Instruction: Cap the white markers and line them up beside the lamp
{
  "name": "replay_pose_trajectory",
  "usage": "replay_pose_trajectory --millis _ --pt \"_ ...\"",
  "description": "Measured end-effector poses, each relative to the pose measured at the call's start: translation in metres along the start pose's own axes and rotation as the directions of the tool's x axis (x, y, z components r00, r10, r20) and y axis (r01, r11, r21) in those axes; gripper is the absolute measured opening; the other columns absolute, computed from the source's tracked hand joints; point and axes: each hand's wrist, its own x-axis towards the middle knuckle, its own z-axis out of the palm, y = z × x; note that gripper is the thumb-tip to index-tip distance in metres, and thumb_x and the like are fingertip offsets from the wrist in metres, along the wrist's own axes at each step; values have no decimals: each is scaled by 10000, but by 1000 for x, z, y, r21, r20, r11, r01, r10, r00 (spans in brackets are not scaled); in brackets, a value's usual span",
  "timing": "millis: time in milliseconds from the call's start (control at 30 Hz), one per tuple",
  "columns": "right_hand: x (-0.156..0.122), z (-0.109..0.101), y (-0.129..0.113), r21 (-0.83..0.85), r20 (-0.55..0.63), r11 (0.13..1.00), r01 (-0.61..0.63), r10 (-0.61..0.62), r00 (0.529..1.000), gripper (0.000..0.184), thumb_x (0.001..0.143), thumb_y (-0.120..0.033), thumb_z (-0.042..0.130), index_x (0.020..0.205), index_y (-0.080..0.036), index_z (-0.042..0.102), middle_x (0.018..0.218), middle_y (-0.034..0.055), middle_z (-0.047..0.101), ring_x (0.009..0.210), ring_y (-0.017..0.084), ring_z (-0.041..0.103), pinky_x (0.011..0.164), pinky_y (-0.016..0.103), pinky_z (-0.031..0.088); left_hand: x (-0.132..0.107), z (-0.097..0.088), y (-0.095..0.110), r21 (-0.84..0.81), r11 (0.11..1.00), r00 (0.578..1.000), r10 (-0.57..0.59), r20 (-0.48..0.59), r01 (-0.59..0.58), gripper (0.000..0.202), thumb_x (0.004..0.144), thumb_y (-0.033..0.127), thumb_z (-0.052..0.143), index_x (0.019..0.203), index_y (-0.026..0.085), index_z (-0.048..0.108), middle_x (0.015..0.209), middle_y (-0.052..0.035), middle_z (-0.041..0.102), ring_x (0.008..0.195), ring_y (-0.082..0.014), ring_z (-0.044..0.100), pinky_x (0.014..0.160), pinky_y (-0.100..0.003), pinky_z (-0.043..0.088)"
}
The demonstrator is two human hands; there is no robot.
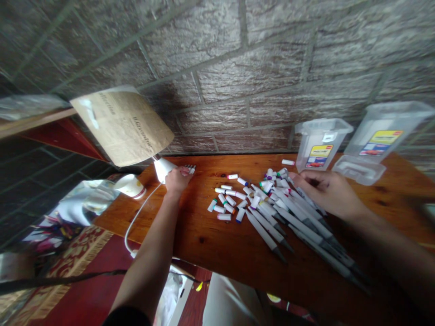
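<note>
Nearest: the person's two forearms reach out from 6 o'clock over a wooden desk (204, 235).

Right hand (328, 192) at 3 o'clock lies palm-down on the pile of markers (292, 217), fingers loosely curled over the white barrels. It touches them, but I cannot tell if any one is actually pinched. The markers fan toward 5 o'clock, grey tips pointing at the person, roughly parallel, as if spread flat so each can be seen.

Loose caps (228, 203) sit just beside the pile at 9 o'clock of it, white with coloured ends, scattered apart from the barrels. One stray cap (288, 162) lies farther back near the boxes.

Left hand (178, 179) at 10 o'clock rests at the desk's far-left corner, fingers closed narrow around something small with pale ends. What it is, cannot tell. It is just beside a white lamp (163, 168), whose cable (136, 222) drops off the desk edge.

Far side, against the brick wall (238, 90): two clear plastic boxes (321, 142), open and empty-looking, a lid (358, 170) lying flat in front of the right one, likely the markers' containers. A brown paper bag (124, 124) leans at 11 o'clock.
</note>
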Motion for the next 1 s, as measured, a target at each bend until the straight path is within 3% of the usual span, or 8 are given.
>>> replay_pose_trajectory --millis 233,467,567,633,733,833,1000 --pt "0 -2 -1 -187 274 974 126 -72 959 547 867 -673 494 633 -195 617 575 6 557 521 132 492 527 266 328 0 2 -2 -87 996 999 15 -47 -19 191 770 392 685 882 252 749 910 -41 776 887 -238 721 795 -285 519" --pt "-3 -6 -15 -421 304 907 -2 143 942 598 686 -842 540 646 -262 680 630 36 630 573 204 586 527 301 368 3 0 9 -382 923 963 -62 -261 -44 330 884 429 547 880 154 729 886 -68 764 825 -187 695 772 -252 523" --pt "-4 -6 -18 -444 299 896 -19 168 939 580 655 -837 575 607 -267 667 629 48 643 569 224 603 500 306 360 -7 1 22 -417 892 954 46 -297 -173 332 895 429 538 872 146 710 821 -69 746 756 -169 676 728 -249 519" --pt "-5 -5 -17 -438 311 899 -3 155 938 549 684 -807 577 603 -273 671 620 50 647 557 225 608 490 308 360 -18 5 35 -451 836 942 213 -260 -314 323 903 425 532 887 156 710 815 -57 741 717 -153 665 708 -246 514" --pt "-5 -4 -11 -412 339 911 6 148 929 514 736 -760 567 603 -278 683 593 45 640 527 215 602 476 308 368 -34 12 53 -475 730 866 469 -176 -492 285 894 411 562 845 175 713 822 -44 742 709 -141 659 714 -245 505" --pt "-4 -6 -7 -347 349 938 -11 140 927 514 737 -752 570 617 -269 702 587 42 637 514 208 593 478 309 387 -40 18 61 -493 691 835 528 -154 -528 285 902 423 568 843 185 715 752 -25 721 660 -131 634 681 -243 491" --pt "-1 -16 -19 -142 376 978 -155 198 905 576 746 -769 545 719 -228 744 541 23 575 497 180 522 455 286 334 -39 20 57 -544 675 855 488 -177 -498 306 898 447 582 850 174 711 681 -4 673 606 -116 586 628 -234 464"
